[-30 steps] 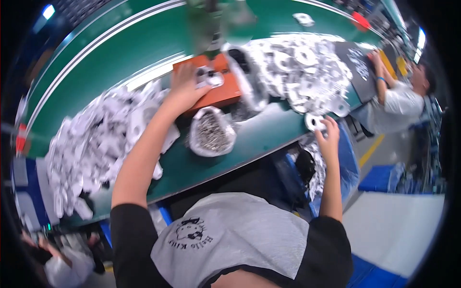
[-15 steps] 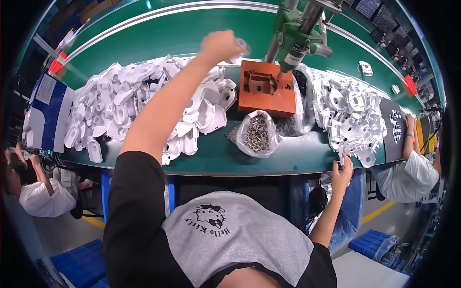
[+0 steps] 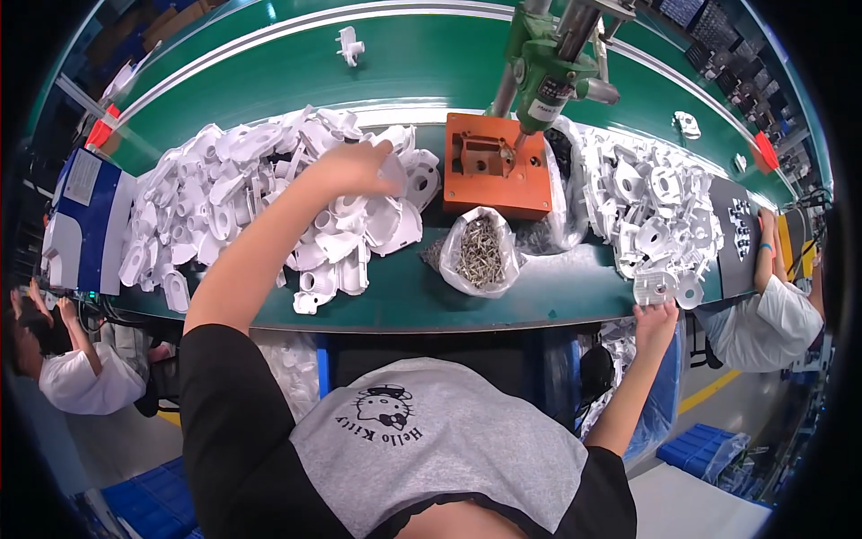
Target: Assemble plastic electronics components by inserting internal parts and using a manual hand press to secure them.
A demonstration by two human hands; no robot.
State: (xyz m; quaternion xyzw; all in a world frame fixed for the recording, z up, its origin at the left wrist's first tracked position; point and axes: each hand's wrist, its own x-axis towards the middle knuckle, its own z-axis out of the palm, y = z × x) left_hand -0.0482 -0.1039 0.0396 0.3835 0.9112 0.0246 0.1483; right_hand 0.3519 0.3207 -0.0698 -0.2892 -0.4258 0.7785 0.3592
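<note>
Firstly, one left hand (image 3: pixel 361 171) hung at the left heap of white parts (image 3: pixel 224 187), fingers half bent, any grip impossible to tell; one right hand (image 3: pixel 656 327) pinched a white plate (image 3: pixel 654 288) near the front edge of the worktop (image 3: pixel 386 301), by the right heap (image 3: pixel 663 208); between them stood one orange fixture (image 3: pixel 499 189) and one bag (image 3: pixel 509 260) of metal pins (image 3: pixel 482 251)

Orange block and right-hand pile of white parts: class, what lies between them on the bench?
In the head view, a translucent plastic bag with something dark inside lies between the orange block and the white pile.
</note>
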